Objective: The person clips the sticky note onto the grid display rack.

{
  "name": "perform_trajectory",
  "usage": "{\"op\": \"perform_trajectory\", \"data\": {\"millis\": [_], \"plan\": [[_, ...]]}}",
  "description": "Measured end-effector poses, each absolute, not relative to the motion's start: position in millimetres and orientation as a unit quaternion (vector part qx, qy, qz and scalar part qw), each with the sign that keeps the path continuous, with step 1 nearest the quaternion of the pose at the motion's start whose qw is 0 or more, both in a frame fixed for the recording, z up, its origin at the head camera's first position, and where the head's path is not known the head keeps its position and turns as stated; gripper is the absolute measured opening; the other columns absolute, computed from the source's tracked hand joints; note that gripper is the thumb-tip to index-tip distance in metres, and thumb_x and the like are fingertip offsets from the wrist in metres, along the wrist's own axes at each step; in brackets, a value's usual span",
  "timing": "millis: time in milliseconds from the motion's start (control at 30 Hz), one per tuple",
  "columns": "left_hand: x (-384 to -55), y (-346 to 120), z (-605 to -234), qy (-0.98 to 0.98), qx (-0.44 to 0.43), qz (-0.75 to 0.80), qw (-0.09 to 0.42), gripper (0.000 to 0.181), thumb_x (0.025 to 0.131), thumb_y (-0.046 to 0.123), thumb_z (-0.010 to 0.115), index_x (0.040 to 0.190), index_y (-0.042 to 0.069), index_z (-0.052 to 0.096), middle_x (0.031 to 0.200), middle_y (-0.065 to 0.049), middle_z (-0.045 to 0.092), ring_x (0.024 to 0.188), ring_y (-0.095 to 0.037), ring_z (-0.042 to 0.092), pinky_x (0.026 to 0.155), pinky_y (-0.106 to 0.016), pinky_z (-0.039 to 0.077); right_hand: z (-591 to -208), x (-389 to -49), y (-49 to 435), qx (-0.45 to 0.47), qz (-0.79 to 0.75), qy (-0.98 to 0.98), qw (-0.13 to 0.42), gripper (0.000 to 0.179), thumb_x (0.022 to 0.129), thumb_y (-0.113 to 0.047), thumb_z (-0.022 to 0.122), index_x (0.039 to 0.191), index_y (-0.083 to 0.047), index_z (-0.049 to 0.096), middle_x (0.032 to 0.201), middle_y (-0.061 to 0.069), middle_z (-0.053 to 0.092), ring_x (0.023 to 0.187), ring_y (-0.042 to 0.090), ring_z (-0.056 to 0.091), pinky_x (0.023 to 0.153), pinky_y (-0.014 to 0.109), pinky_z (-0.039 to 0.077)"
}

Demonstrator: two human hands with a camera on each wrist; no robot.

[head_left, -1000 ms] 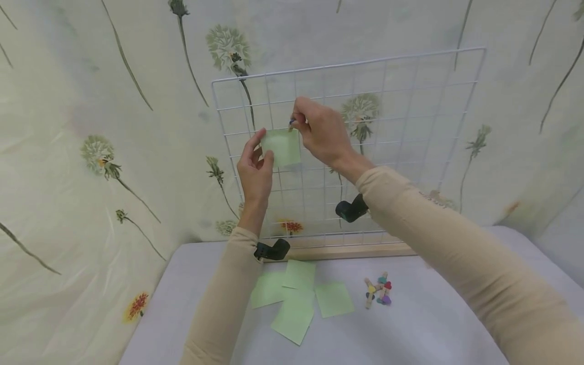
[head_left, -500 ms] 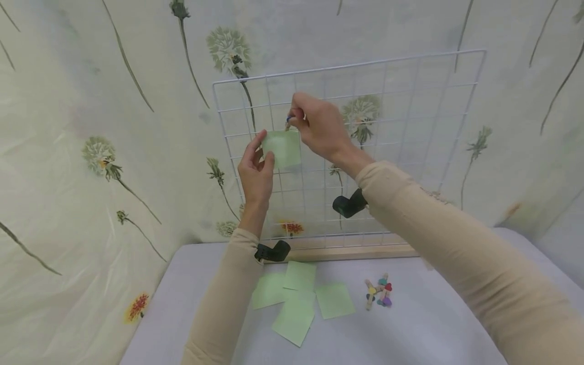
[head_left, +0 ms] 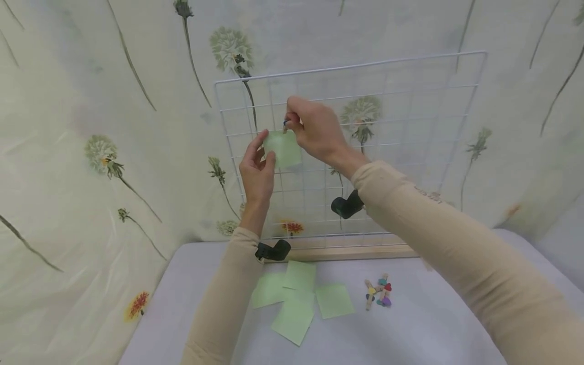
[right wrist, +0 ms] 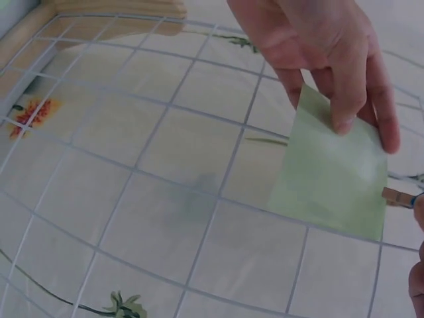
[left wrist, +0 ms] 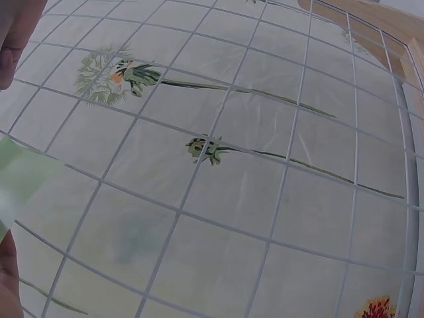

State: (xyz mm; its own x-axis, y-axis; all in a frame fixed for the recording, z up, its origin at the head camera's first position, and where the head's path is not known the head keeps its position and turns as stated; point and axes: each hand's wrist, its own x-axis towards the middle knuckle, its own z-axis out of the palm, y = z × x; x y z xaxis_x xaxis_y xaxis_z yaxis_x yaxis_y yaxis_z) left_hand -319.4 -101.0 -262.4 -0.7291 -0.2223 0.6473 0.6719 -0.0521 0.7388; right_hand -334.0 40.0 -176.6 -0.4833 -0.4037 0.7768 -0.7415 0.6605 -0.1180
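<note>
Green paper [head_left: 285, 152] stood before the grid's [right wrist: 218, 197] upper left | left hand [head_left: 257, 170] pinched its side, thumb foremost, presumably leaving its top free | right hand's [head_left: 315, 126] fingertips pinched a clothespin [right wrist: 399, 197] at that top edge

The table [head_left: 356, 339] has a pale, whitish-lilac top. Along its back edge lies a wooden strip [head_left: 360, 252], with a wire grid [head_left: 365, 195] standing up from it. In front of the strip, left of the middle, lie four green square papers [head_left: 293, 318]: three sit in a cluster, the back one overlapping the left one, and the fourth lies flat just to their right. Further right is a loose little heap of wooden clothespins [head_left: 369, 301] with yellow, red, purple and teal decorations.
</note>
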Motion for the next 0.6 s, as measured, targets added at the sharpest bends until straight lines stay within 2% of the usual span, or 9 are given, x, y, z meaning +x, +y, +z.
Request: {"op": "perform_trajectory", "data": {"millis": [267, 600], "plan": [[-319.4, -101.8, -261.5, -0.61, -0.187, -0.7, 0.322, 0.042, 0.09, -0.007, 0.052, 0.13, 0.003, 0.055, 0.135, -0.008, 0.054, 0.113, -0.021, 0.059, 0.077, -0.018, 0.049, -178.2, -336.7, 39.1, 0.352, 0.225, -0.827, 0.376, 0.015, 0.09, -0.007, 0.061, 0.081, -0.005, 0.05, 0.084, 0.009, 0.065, 0.079, 0.023, 0.064, 0.062, 0.03, 0.042], [-318.9, -102.3, -261.4, -0.61, -0.187, -0.7, 0.32, 0.041, 0.09, -0.007, 0.052, 0.13, 0.003, 0.055, 0.134, -0.008, 0.055, 0.112, -0.021, 0.059, 0.077, -0.018, 0.049, -180.7, -337.1, 36.7, 0.352, 0.227, -0.832, 0.364, 0.011, 0.09, -0.005, 0.06, 0.084, -0.004, 0.052, 0.087, 0.011, 0.065, 0.081, 0.023, 0.064, 0.064, 0.029, 0.047]]}}
